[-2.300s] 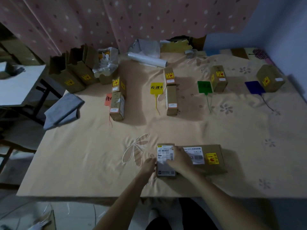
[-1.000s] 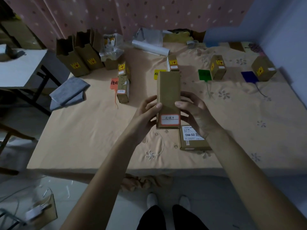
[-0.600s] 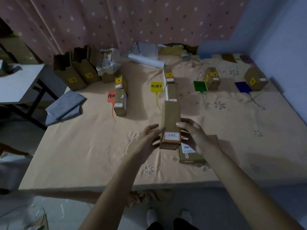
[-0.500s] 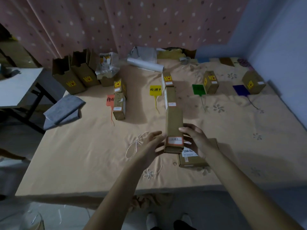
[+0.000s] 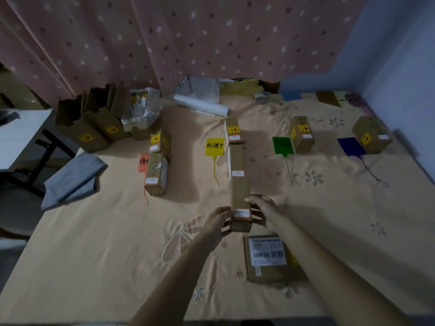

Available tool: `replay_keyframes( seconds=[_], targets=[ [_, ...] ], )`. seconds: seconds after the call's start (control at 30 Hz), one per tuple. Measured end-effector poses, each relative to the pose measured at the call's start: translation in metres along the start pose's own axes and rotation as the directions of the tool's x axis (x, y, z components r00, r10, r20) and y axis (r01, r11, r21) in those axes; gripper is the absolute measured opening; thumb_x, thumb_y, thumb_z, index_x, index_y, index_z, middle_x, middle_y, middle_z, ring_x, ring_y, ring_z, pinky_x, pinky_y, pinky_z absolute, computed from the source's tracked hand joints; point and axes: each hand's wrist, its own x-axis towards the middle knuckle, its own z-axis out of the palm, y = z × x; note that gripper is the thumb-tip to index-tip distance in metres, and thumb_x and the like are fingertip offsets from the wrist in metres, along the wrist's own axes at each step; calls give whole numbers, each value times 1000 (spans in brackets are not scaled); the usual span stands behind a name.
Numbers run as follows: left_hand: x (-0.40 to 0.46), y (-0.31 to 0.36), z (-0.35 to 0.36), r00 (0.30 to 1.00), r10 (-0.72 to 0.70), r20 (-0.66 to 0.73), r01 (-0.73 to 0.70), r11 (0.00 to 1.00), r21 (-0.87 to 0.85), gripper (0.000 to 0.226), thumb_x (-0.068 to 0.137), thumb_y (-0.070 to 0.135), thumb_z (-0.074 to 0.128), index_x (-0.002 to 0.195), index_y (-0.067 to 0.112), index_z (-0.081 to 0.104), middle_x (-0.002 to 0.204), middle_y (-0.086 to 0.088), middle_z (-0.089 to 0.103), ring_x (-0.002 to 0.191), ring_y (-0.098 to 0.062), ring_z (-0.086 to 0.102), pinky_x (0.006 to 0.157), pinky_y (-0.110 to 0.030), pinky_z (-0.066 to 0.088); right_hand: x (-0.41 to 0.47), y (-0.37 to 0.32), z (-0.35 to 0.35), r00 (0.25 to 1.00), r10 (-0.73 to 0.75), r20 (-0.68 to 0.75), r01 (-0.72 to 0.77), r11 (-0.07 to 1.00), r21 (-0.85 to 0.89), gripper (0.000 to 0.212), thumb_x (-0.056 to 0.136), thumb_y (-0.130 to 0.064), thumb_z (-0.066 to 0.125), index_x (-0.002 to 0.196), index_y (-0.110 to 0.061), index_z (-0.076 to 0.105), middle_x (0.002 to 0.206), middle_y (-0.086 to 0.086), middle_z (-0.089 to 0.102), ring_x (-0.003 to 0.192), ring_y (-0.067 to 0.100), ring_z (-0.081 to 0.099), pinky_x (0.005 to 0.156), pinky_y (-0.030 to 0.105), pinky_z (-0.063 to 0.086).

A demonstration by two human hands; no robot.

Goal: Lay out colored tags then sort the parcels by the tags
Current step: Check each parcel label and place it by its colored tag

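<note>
Floral-sheeted bed (image 5: 98, 243); parcels (image 5: 156, 174); tags (image 5: 214, 146)

Dotted pink curtain (image 5: 188, 38) behind; grey folded cloth (image 5: 73, 180) at left edge; white roll (image 5: 201, 106) near curtain.

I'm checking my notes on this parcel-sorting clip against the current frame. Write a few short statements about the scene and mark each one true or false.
1. Both hands hold the long parcel at its near end. True: the left hand and the right hand grip it from either side.
2. The long parcel lies in the row beside the green tag. False: it lines up with the parcels beside the yellow tag.
3. One parcel sits next to the blue tag. True.
4. The flat parcel with the barcode label stands beside the orange tag. False: it lies near the front edge, under the right forearm.
5. A grey folded cloth lies at the left edge of the bed. True.
</note>
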Motion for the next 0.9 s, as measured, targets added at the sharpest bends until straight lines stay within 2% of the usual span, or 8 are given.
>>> replay_keyframes(
  seconds=[0.1,0.13,0.2,0.37,0.57,0.67,0.8,0.9],
  targets=[
    [30,-7,-4,999,-33,-25,32,999,-37,23,88,11,59,110,13,57,105,-12,61,95,-24,60,83,-37,46,35,5,-3,998,65,-6,-64,998,22,32,81,-13,70,110,-9,59,92,8,69,82,23,68,56,26,53],
    [37,-10,-5,998,-43,-35,42,998,-46,21,88,8,58,108,12,58,103,-12,61,92,-23,61,79,-34,47,43,9,-4,996,85,-16,-84,996,19,34,79,-12,70,110,-9,59,88,7,69,79,22,67,54,26,51],
    [46,-19,-7,998,-53,-31,52,998,-43,22,88,6,55,110,11,59,100,-11,63,90,-21,62,73,-30,49,58,18,-8,991,126,-34,-127,992,-21,42,76,-12,72,115,-7,57,92,10,69,85,25,67,64,31,52],
    [56,-28,-3,1000,-15,-22,14,1000,-26,32,89,4,56,121,8,57,109,-10,66,99,-21,64,77,-27,50,76,27,-18,984,174,-30,-175,983,-51,43,76,-10,73,114,-8,54,106,15,67,98,28,64,82,39,53],
    [73,-25,-1,997,50,-62,-50,999,-1,35,91,3,55,125,8,53,121,-6,64,105,-19,64,86,-31,54,95,26,-19,992,108,-65,-113,991,-75,22,73,-5,70,93,-12,66,97,12,71,101,29,65,86,37,52],
    [76,-25,-1,997,51,-51,-51,999,-4,36,92,0,52,127,8,52,123,-7,63,105,-20,64,87,-33,54,94,25,-20,994,97,-57,-104,986,-130,24,75,-9,72,98,-13,65,102,12,72,100,26,66,89,38,53],
    [77,-24,-1,998,35,-44,-35,999,6,37,90,5,56,126,10,53,124,-6,63,109,-22,61,98,-42,48,90,25,-19,995,82,-62,-90,987,-134,26,76,-11,72,101,-12,64,102,12,71,97,24,66,77,31,53],
    [78,-26,-4,998,28,-49,-27,999,27,38,90,7,57,128,11,53,124,-5,63,113,-23,60,103,-46,43,88,26,-20,993,98,-63,-106,985,-136,34,72,-19,77,103,-14,64,104,11,72,99,25,67,85,38,55]
  ],
)
